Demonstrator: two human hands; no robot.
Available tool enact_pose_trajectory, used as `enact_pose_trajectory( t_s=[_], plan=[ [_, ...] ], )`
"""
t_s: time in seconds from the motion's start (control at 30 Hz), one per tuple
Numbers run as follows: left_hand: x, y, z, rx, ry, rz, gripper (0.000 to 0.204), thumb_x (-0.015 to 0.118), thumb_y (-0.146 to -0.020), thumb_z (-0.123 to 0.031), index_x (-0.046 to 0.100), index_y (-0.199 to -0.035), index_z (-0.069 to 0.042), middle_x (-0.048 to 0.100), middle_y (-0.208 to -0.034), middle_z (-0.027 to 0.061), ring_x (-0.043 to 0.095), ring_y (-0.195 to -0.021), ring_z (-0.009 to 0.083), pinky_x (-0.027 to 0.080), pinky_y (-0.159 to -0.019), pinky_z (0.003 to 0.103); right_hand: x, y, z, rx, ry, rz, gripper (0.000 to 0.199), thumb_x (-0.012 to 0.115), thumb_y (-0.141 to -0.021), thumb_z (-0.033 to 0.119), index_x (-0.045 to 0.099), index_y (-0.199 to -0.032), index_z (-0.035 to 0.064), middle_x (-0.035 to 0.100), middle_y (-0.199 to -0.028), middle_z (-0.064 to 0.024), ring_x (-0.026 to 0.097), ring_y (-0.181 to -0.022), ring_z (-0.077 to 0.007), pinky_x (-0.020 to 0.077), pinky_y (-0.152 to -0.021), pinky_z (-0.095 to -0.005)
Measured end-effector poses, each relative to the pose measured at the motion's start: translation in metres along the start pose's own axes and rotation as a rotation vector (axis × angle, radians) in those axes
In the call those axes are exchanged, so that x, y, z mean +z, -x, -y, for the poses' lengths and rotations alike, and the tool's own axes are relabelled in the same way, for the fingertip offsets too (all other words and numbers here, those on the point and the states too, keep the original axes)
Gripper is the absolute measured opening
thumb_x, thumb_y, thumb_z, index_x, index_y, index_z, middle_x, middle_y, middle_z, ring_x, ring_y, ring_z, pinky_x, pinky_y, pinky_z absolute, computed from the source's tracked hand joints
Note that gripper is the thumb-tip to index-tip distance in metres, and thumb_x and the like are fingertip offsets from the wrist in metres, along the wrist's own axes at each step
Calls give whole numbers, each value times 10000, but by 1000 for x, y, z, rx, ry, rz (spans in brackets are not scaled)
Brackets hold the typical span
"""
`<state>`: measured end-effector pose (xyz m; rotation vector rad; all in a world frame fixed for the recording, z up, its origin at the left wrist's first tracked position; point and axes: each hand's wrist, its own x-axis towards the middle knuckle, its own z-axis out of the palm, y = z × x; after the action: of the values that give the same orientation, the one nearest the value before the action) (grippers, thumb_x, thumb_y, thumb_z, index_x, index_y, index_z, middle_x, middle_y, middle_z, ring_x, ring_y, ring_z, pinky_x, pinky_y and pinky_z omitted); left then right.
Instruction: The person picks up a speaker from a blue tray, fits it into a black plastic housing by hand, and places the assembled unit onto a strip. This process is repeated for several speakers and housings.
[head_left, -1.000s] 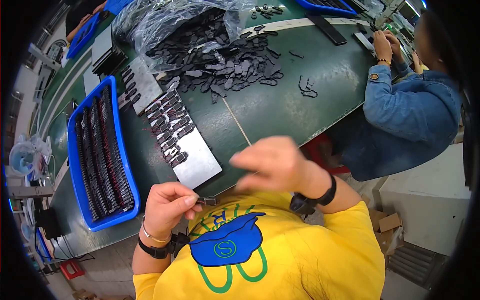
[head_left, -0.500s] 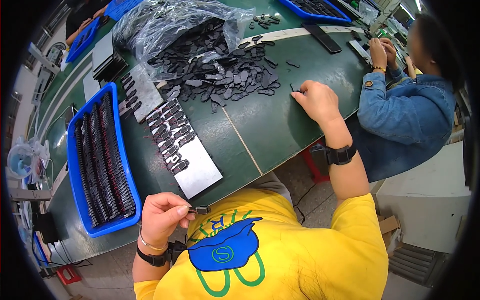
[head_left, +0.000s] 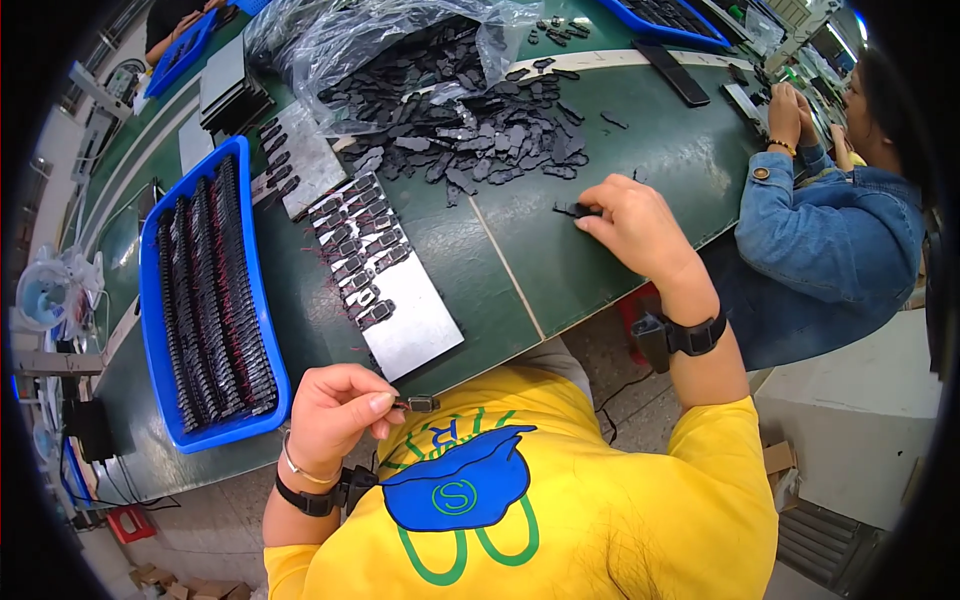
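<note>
Close to my body, the fingertips of my left hand (head_left: pixel 345 415) pinch a small black speaker part (head_left: pixel 423 404) with a pale rectangular face. Over the green table, my right hand (head_left: pixel 640 228) is closed on a thin black plastic piece (head_left: pixel 572 210), its tip sticking out to the left. Between the hands and further left lies a silver metal plate (head_left: pixel 428 325); similar speaker parts (head_left: pixel 378 312) with red wires sit in rows on its far portion. A heap of flat black plastic pieces (head_left: pixel 500 145) spills from a clear plastic bag (head_left: pixel 310 50) beyond it.
A blue tray (head_left: pixel 284 395) packed with rows of wired parts stands at the left. Another metal plate (head_left: pixel 312 165) and a stack of grey plates (head_left: pixel 225 85) lie behind. At the right, a co-worker in a denim sleeve (head_left: pixel 800 215) handles something near a black bar (head_left: pixel 672 72).
My right hand has come left and nearer, the black piece now showing more clearly in its fingers. My left hand still pinches the speaker part. The whole view has shifted slightly.
</note>
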<state>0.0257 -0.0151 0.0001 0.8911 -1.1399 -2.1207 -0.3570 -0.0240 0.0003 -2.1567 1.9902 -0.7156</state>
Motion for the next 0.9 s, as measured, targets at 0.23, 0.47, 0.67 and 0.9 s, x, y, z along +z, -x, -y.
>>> enact_pose_trajectory(
  t_s=[0.23,0.47,0.67,0.9],
  plan=[
    [7,-1,-7,-99,-109,-58,121,667,-869,-84,659,-908,30,697,-777,103,617,-592,94,479,-538,198,-3,-15,3,-68,19,118,202,714,-733,53,662,-916,-13,633,-807,-132,631,-698,-261,502,-653,-346],
    [9,-5,1,-80,-36,-99,87,639,-879,-46,652,-910,34,693,-758,137,630,-557,119,483,-490,196,-5,-36,8,84,-28,288,167,681,-694,37,621,-835,-31,610,-720,-127,607,-652,-243,489,-611,-332],
    [5,-2,5,-53,-9,-144,98,642,-885,-61,651,-920,30,693,-760,136,635,-557,122,488,-491,201,9,-26,9,7,28,187,168,674,-684,63,586,-794,-28,600,-723,-140,591,-633,-260,479,-599,-344],
    [6,-1,6,-24,15,-166,95,638,-889,-66,652,-912,25,690,-753,137,633,-550,125,489,-490,204,19,-19,11,-37,100,9,187,675,-705,73,589,-848,-9,599,-776,-153,585,-634,-283,483,-612,-358]
  ],
)
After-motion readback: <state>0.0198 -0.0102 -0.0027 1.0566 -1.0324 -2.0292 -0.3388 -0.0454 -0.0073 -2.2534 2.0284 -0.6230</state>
